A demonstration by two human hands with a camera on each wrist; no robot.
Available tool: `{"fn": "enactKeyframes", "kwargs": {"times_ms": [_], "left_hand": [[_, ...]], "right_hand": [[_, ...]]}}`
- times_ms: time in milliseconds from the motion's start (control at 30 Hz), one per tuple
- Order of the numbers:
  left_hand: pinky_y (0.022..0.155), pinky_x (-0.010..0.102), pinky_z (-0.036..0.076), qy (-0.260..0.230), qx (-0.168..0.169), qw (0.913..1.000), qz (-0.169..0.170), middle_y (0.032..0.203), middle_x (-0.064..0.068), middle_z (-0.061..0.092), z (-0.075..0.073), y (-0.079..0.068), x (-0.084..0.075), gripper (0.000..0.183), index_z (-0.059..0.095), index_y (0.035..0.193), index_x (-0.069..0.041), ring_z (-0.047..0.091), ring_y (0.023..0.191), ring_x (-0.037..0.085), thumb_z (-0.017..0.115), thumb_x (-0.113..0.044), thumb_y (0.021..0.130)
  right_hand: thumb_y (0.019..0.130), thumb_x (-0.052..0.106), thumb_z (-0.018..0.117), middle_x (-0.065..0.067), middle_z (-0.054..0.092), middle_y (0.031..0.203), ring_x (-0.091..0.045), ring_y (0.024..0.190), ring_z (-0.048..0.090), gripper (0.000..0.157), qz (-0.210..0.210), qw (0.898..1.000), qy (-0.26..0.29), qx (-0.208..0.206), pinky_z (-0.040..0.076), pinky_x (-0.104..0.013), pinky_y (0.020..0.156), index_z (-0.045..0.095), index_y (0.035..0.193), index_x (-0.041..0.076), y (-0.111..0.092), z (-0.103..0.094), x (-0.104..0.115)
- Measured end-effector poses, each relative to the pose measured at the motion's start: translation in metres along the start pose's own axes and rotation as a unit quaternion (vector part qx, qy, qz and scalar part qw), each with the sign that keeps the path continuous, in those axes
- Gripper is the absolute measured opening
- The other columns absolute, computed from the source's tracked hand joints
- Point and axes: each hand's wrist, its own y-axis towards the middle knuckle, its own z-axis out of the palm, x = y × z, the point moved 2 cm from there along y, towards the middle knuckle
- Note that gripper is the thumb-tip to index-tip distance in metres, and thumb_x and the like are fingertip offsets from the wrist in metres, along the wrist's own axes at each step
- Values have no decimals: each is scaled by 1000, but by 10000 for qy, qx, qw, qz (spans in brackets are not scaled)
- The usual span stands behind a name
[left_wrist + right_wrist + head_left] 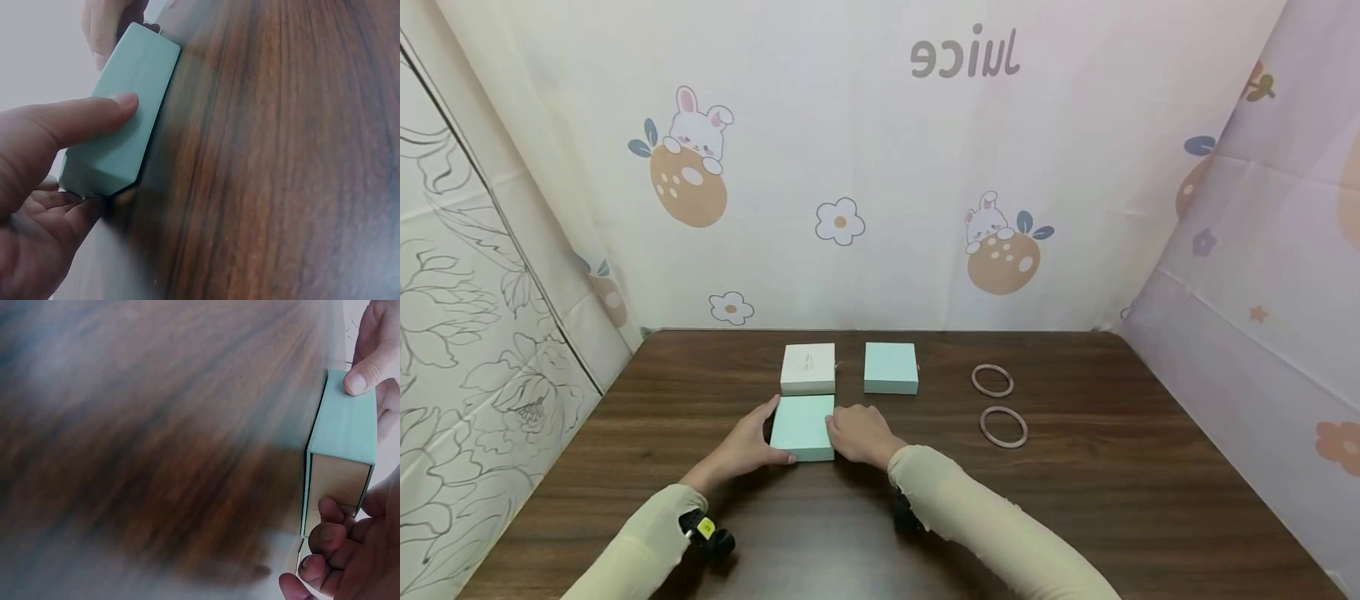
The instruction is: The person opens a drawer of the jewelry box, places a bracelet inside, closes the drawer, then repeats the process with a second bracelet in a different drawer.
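A mint-green box (pixel 802 423) lies flat on the table, directly in front of a white box (pixel 808 369). My left hand (pixel 749 444) grips it from the left, with the thumb (pixel 124 102) laid along its front side and the other fingers around the left end. At the box's right end, my right hand (pixel 862 435) has its fingers curled against the pale inset side face (pixel 337 481). Those fingers hide whatever they pinch there. In the right wrist view the lid and base edges of the mint-green box frame this paler face.
A second mint-green box (pixel 891 368) stands at the back, right of the white box. Two pinkish rings (pixel 992 380) lie one in front of the other farther right. Patterned curtains (pixel 880 167) enclose the dark wooden table (pixel 1112 500) at the back and sides.
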Motion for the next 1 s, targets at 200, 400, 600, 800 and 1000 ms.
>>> {"fn": "enactKeyframes", "kwargs": {"times_ms": [200,400,600,800,1000], "left_hand": [[102,54,31,-2,-116,9998,149,143,35,31,4,2,-6,107,24,141,18,33,131,43,87,-24,67],[101,53,33,47,-172,9997,183,142,34,34,10,4,-16,105,26,141,17,36,129,43,87,-23,67],[101,52,33,-47,-121,9998,123,142,33,34,17,7,-26,104,26,142,15,36,130,42,87,-22,66],[101,52,34,-172,-76,9995,250,143,32,33,27,10,-38,106,23,143,15,36,130,40,87,-22,67],[100,51,35,-261,-18,9987,440,142,31,34,39,12,-50,107,22,144,15,38,128,39,87,-21,66]], "right_hand": [[104,23,31,0,44,54,-15,48,40,44,-32,10000,-57,-3,34,-28,52,48,64,14,-4,-7,-6],[103,22,32,0,42,52,-15,46,37,44,-71,9999,-72,-109,30,-27,50,47,63,14,-11,-12,-13],[103,21,32,1,41,51,-14,45,35,45,-92,9998,-48,-184,29,-27,48,46,62,15,-23,-17,-21],[103,21,33,2,42,52,-14,46,37,43,-102,9994,-17,-326,32,-28,49,47,63,15,-36,-26,-31],[103,22,34,1,43,55,-15,52,42,40,-40,9993,-11,-383,39,-33,58,49,67,15,-51,-30,-42]]}}
